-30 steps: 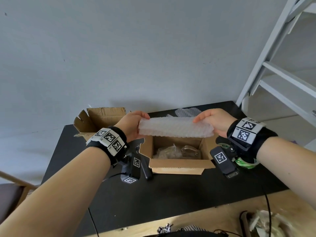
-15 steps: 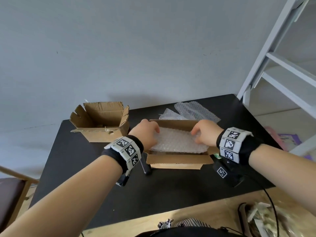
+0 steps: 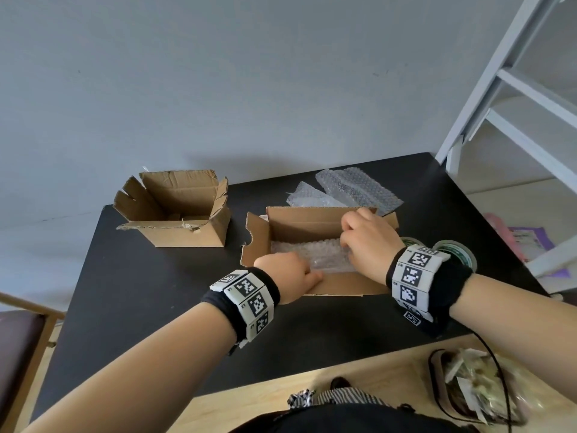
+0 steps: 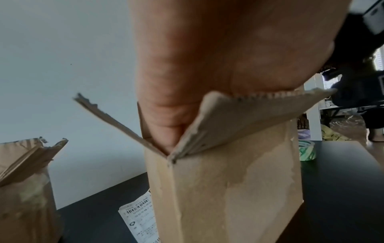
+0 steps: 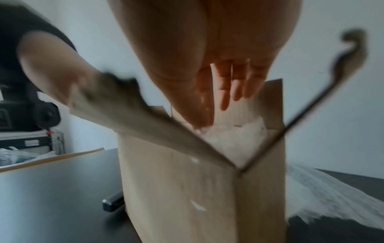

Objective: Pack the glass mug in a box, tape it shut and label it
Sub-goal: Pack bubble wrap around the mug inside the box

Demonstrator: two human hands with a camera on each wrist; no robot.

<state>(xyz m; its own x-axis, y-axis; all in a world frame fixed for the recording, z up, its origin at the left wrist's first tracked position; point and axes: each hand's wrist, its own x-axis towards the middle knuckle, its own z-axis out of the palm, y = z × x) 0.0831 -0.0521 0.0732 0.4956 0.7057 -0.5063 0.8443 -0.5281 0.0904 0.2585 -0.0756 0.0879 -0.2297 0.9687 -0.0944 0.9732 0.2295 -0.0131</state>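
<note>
An open cardboard box [image 3: 315, 225] stands mid-table with a bubble wrap sheet [image 3: 312, 253] laid inside it; the glass mug is hidden beneath. My left hand [image 3: 288, 273] reaches into the near left corner, thumb down along the flap [image 4: 166, 125], its fingers hidden inside the box [image 4: 228, 189]. At the right end, my right hand [image 3: 363, 242] presses the wrap. In the right wrist view its fingers [image 5: 225, 88] are straight and point down onto the bubble wrap [image 5: 228, 138] in the box [image 5: 176, 189].
A second open box [image 3: 175, 210] stands at the back left. Loose bubble wrap sheets [image 3: 352, 189] lie behind the main box. Green tape rolls [image 3: 456, 254] sit to its right and a printed label [image 4: 139, 218] to its left. A black tool [image 5: 113, 200] lies near its front.
Both hands lowered the bubble wrap sheet from above the box into it, covering the mug. The fingers now push it down inside.
</note>
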